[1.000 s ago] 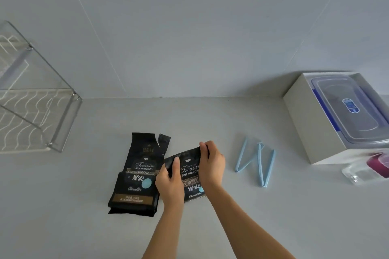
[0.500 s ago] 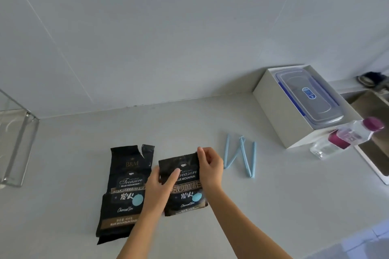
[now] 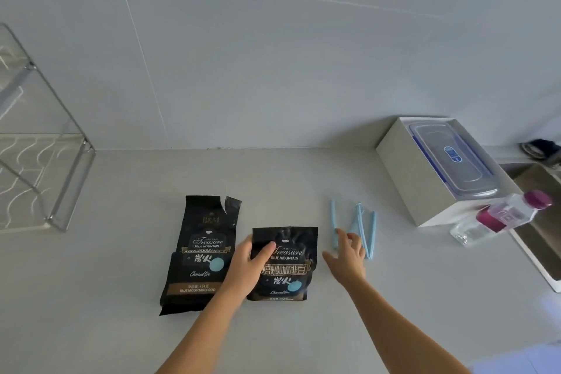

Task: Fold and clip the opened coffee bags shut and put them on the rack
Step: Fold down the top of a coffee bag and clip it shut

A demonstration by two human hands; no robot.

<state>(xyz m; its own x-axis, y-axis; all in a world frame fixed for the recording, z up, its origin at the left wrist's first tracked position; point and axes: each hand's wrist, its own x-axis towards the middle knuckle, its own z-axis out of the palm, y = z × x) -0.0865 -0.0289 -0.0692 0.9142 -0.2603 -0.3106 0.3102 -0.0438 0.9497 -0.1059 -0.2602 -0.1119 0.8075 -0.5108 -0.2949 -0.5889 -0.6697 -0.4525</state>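
Two black coffee bags lie on the grey counter. The left bag (image 3: 202,255) is full length with a torn, open top. The right bag (image 3: 287,264) has its top folded down, and my left hand (image 3: 247,264) grips its left edge with the thumb pressed on the front. My right hand (image 3: 347,256) is off the bag, fingers spread, its fingertips at the light blue sealing clips (image 3: 361,229) that lie just right of the bags. The wire rack (image 3: 57,179) stands at the far left.
A white box (image 3: 403,167) holding a clear lidded container sits at the back right. A clear bottle with a magenta cap (image 3: 501,217) lies in front of it. The sink edge (image 3: 537,255) is at the far right. The wall runs behind the counter.
My right hand let go of the folded bag's top and moved right to the blue clips. My left hand shifted to hold the fold down alone. The camera view swung back left.
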